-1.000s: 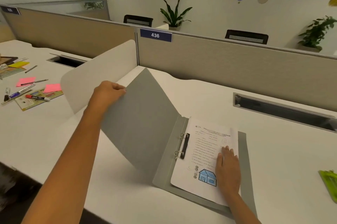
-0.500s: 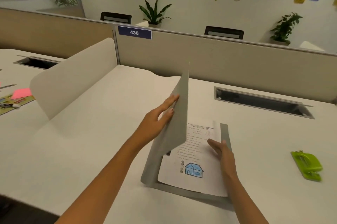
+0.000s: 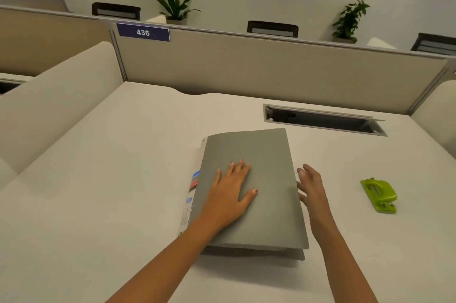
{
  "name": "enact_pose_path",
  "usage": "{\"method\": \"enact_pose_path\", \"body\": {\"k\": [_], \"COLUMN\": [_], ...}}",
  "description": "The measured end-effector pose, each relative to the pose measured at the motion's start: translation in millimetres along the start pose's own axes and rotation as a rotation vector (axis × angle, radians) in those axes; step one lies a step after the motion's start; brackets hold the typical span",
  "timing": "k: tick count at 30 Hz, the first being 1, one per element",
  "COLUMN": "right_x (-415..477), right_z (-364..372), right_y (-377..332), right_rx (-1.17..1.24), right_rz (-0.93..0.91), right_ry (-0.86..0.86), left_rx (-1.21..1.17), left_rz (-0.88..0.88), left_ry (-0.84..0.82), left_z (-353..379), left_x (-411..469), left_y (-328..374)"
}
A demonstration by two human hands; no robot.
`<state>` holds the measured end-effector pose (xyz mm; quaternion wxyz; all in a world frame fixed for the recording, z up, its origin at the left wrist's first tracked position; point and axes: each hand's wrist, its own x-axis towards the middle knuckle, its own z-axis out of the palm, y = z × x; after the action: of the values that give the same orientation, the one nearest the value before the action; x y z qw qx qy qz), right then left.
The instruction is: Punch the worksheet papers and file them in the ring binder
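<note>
Filing looks finished: left hand presses the closed binder flat, fingers spread; right hand, fingers loose, perhaps touches its edge. Next: let go.

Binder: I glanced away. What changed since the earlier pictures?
The left hand swung the grey cover rightward shut and presses flat on it. The right hand left the worksheet, now covered, and is open at the cover's right edge. The green hole punch stayed put.
</note>
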<state>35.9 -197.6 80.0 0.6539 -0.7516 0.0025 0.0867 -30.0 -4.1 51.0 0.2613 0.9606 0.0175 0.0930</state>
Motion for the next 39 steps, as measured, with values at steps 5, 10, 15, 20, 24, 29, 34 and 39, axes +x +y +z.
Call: {"method": "enact_pose_path", "body": {"k": [5, 10, 15, 20, 24, 29, 34, 39], "right_x": [-7.1, -4.5, -6.0, -4.7, -6.0, 0.0, 15.5, 33.4], "right_z": [18.1, 41.7, 48.8, 51.2, 51.6, 51.7, 51.0, 55.3], "right_y": [28.6, 67.7, 94.9, 101.4, 100.6, 87.9, 67.3, 43.5], "right_rx": [-0.584, -0.865, -1.022, -1.118, -1.102, -1.065, -0.99, -0.917], "right_rz": [-0.253, -0.311, -0.315, -0.342, -0.357, -0.41, -0.42, -0.503], "right_ry": [-0.012, -0.077, -0.039, 0.001, 0.024, 0.101, 0.098, 0.053], "left_rx": [0.261, 0.359, 0.436, 0.397, 0.353, 0.276, 0.16, 0.119], "left_rz": [0.045, 0.05, 0.064, 0.054, 0.067, 0.099, 0.078, 0.003], "left_ry": [-0.034, -0.071, -0.016, -0.006, 0.065, 0.161, 0.188, 0.191], "left_z": [30.8, 48.9, 58.6, 66.3, 67.9, 66.6, 51.4, 39.6], "left_x": [-0.5, -2.1, -11.3, -14.0, -11.8, 2.9, 29.5, 50.4], "left_y": [-4.9, -4.0, -5.2, -7.1, -6.8, -4.0, 1.1, -5.3]}}
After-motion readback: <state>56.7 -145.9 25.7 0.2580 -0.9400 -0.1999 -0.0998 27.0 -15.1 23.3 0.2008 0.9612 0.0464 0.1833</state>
